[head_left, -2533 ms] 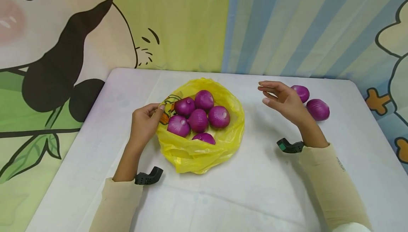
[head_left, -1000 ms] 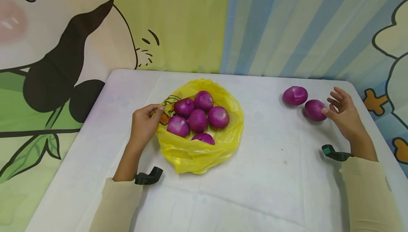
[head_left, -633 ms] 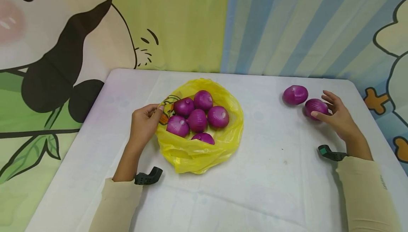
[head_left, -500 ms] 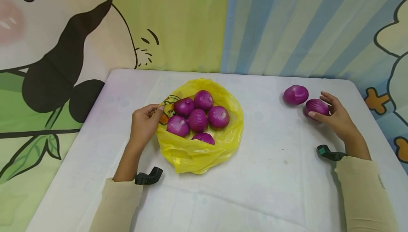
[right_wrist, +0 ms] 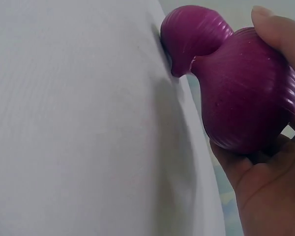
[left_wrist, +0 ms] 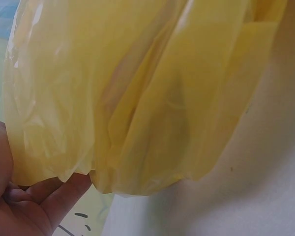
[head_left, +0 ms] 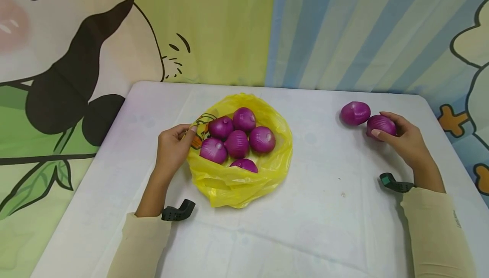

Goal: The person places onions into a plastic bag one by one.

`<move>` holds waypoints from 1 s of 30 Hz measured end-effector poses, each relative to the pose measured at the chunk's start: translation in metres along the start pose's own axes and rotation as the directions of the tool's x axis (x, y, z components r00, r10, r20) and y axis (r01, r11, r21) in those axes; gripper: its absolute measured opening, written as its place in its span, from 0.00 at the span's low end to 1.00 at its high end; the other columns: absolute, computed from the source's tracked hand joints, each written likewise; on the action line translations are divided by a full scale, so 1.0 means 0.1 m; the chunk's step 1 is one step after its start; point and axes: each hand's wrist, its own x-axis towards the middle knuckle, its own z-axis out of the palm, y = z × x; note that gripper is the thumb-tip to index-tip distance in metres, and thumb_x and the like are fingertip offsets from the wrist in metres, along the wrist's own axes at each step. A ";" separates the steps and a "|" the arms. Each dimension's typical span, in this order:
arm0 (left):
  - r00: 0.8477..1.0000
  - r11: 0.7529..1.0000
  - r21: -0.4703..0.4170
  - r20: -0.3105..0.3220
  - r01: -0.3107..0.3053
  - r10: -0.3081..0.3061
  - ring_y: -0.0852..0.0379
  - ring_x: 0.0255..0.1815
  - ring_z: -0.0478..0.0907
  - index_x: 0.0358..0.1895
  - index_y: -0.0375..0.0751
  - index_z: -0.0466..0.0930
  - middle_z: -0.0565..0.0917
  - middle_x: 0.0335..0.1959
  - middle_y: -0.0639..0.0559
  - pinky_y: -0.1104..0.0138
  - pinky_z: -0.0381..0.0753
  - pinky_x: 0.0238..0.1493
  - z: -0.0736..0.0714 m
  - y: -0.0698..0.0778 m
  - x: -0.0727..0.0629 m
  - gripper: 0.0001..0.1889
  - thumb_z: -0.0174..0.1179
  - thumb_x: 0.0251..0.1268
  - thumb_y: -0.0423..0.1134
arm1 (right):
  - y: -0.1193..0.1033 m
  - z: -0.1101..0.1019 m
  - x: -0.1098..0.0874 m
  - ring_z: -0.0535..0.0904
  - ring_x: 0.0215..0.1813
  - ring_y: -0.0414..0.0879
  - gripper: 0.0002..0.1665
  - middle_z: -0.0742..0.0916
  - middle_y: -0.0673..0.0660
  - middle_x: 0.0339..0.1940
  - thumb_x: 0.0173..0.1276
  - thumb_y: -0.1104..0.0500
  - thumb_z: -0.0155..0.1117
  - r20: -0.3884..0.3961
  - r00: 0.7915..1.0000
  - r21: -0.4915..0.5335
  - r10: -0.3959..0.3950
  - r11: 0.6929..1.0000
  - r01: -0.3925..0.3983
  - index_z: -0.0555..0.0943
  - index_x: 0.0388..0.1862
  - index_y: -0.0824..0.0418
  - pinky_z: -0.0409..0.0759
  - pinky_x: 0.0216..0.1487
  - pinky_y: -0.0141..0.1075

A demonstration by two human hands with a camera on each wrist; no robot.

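My left hand (head_left: 172, 147) pinches the left rim of a yellow plastic bag (head_left: 240, 186), thumb on the inside. Several purple onions (head_left: 237, 144) lie within the bag's open mouth. At the right, my right hand (head_left: 407, 140) grips a purple onion (head_left: 381, 126) between thumb and fingers. In the right wrist view that onion (right_wrist: 250, 93) sits in the curled hand, its neck toward a second onion (right_wrist: 191, 34). This other onion (head_left: 355, 113) rests on the table just left of the held one. The left wrist view is mostly filled by the bag's side (left_wrist: 137, 98).
A white cloth covers the table (head_left: 305, 227), whose back edge meets a printed curtain (head_left: 214, 27) with cartoon figures. Black wrist cameras sit at the left wrist (head_left: 178, 211) and right wrist (head_left: 396, 183).
My right hand has moved from between bag and loose onions to the right one, closed round it and raised it slightly. My left hand stays on the bag's rim.
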 end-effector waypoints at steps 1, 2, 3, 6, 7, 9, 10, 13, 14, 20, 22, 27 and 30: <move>1.000 1.000 0.001 -0.001 -0.001 0.001 0.58 0.11 0.65 0.43 0.35 0.86 0.83 0.23 0.47 0.71 0.64 0.11 0.00 0.00 0.00 0.20 0.57 0.70 0.51 | -0.02 0.00 0.00 0.57 0.69 0.66 0.45 0.63 0.65 0.74 0.64 0.38 0.64 -0.004 1.000 0.002 -0.005 1.000 0.005 0.58 0.77 0.36 0.73 0.59 0.46; 1.000 1.000 0.002 -0.001 -0.001 0.001 0.58 0.11 0.65 0.43 0.35 0.86 0.83 0.23 0.47 0.71 0.63 0.11 0.00 0.00 0.00 0.21 0.57 0.70 0.51 | -0.04 0.00 -0.01 0.58 0.69 0.65 0.44 0.63 0.65 0.74 0.64 0.38 0.65 -0.008 1.000 0.004 -0.010 1.000 0.010 0.58 0.77 0.36 0.75 0.57 0.39; 1.000 1.000 0.002 -0.001 -0.002 0.002 0.58 0.11 0.65 0.43 0.35 0.86 0.83 0.22 0.47 0.70 0.63 0.11 -0.01 0.00 0.00 0.20 0.57 0.70 0.51 | -0.05 -0.01 -0.02 0.58 0.69 0.65 0.44 0.63 0.65 0.74 0.64 0.38 0.65 -0.012 1.000 0.009 -0.016 1.000 0.016 0.58 0.77 0.36 0.75 0.54 0.33; 1.000 1.000 0.000 -0.001 -0.005 0.005 0.59 0.10 0.63 0.42 0.35 0.86 0.82 0.21 0.47 0.70 0.62 0.11 -0.01 0.00 0.00 0.20 0.57 0.70 0.51 | -0.12 -0.01 -0.04 0.59 0.68 0.64 0.44 0.64 0.64 0.74 0.64 0.39 0.65 -0.024 0.999 0.019 -0.021 1.000 0.022 0.59 0.76 0.36 0.73 0.45 0.23; 1.000 1.000 0.000 -0.002 -0.006 0.006 0.59 0.10 0.62 0.42 0.35 0.86 0.82 0.20 0.47 0.70 0.61 0.11 -0.01 0.00 0.00 0.20 0.57 0.70 0.51 | -0.14 -0.01 -0.05 0.59 0.69 0.64 0.44 0.64 0.64 0.74 0.64 0.39 0.65 -0.028 0.999 0.025 -0.020 0.999 0.021 0.59 0.76 0.36 0.73 0.45 0.22; 1.000 1.000 0.000 -0.002 -0.010 0.010 0.59 0.10 0.62 0.42 0.35 0.86 0.81 0.20 0.47 0.70 0.61 0.11 -0.01 0.00 0.00 0.20 0.57 0.70 0.51 | -0.18 -0.01 -0.06 0.59 0.69 0.64 0.44 0.64 0.63 0.74 0.63 0.39 0.66 -0.037 0.999 0.032 -0.017 0.999 0.018 0.59 0.76 0.35 0.74 0.46 0.24; 1.000 1.000 0.000 -0.002 -0.012 0.012 0.59 0.10 0.62 0.42 0.35 0.86 0.81 0.20 0.47 0.70 0.61 0.11 0.00 0.00 0.00 0.20 0.57 0.70 0.51 | -0.19 -0.01 -0.07 0.59 0.69 0.64 0.44 0.64 0.62 0.74 0.63 0.39 0.66 -0.042 0.999 0.034 -0.016 0.999 0.017 0.59 0.76 0.34 0.74 0.46 0.24; 1.000 1.000 -0.006 -0.002 -0.011 0.011 0.60 0.10 0.62 0.42 0.35 0.86 0.81 0.20 0.47 0.71 0.61 0.11 0.00 0.01 0.00 0.20 0.58 0.70 0.51 | -0.23 -0.01 -0.09 0.60 0.69 0.61 0.43 0.64 0.61 0.74 0.64 0.41 0.66 -0.058 0.998 0.063 -0.025 0.998 0.028 0.59 0.76 0.35 0.73 0.43 0.21; 1.000 1.000 -0.008 -0.001 -0.010 0.010 0.60 0.10 0.62 0.42 0.35 0.86 0.81 0.20 0.47 0.71 0.61 0.11 0.00 0.01 0.00 0.20 0.58 0.70 0.51 | -0.23 -0.01 -0.10 0.60 0.68 0.60 0.43 0.64 0.60 0.74 0.64 0.42 0.66 -0.063 0.998 0.073 -0.029 0.997 0.034 0.60 0.76 0.35 0.73 0.42 0.19; 1.000 1.000 -0.019 0.003 -0.005 0.005 0.59 0.12 0.63 0.42 0.35 0.86 0.81 0.21 0.47 0.71 0.62 0.12 0.00 0.02 0.01 0.19 0.58 0.70 0.50 | -0.28 0.00 -0.14 0.61 0.67 0.56 0.41 0.65 0.59 0.73 0.65 0.46 0.67 -0.081 0.995 0.113 -0.054 0.992 0.063 0.62 0.75 0.36 0.71 0.38 0.15; 1.000 1.000 -0.018 0.004 0.001 -0.001 0.59 0.12 0.63 0.42 0.35 0.86 0.81 0.21 0.46 0.71 0.62 0.12 0.00 0.02 0.00 0.20 0.58 0.70 0.51 | -0.31 0.01 -0.16 0.61 0.68 0.57 0.41 0.65 0.59 0.73 0.65 0.47 0.67 -0.085 0.994 0.116 -0.062 0.991 0.072 0.62 0.75 0.37 0.71 0.37 0.15; 1.000 1.000 -0.007 0.006 0.007 -0.007 0.59 0.12 0.64 0.43 0.35 0.86 0.83 0.23 0.47 0.71 0.63 0.12 0.00 0.01 0.00 0.21 0.58 0.70 0.52 | -0.42 0.03 -0.20 0.60 0.70 0.60 0.42 0.66 0.58 0.73 0.65 0.48 0.68 -0.093 0.990 0.110 -0.104 0.987 0.114 0.62 0.75 0.38 0.72 0.37 0.16; 1.000 1.000 -0.008 0.003 0.001 -0.001 0.59 0.11 0.63 0.43 0.35 0.86 0.83 0.22 0.47 0.71 0.62 0.12 0.00 0.01 0.00 0.20 0.58 0.70 0.52 | -0.48 0.04 -0.23 0.60 0.70 0.59 0.41 0.67 0.57 0.73 0.65 0.51 0.69 -0.108 0.985 0.116 -0.136 0.982 0.148 0.62 0.75 0.39 0.72 0.38 0.17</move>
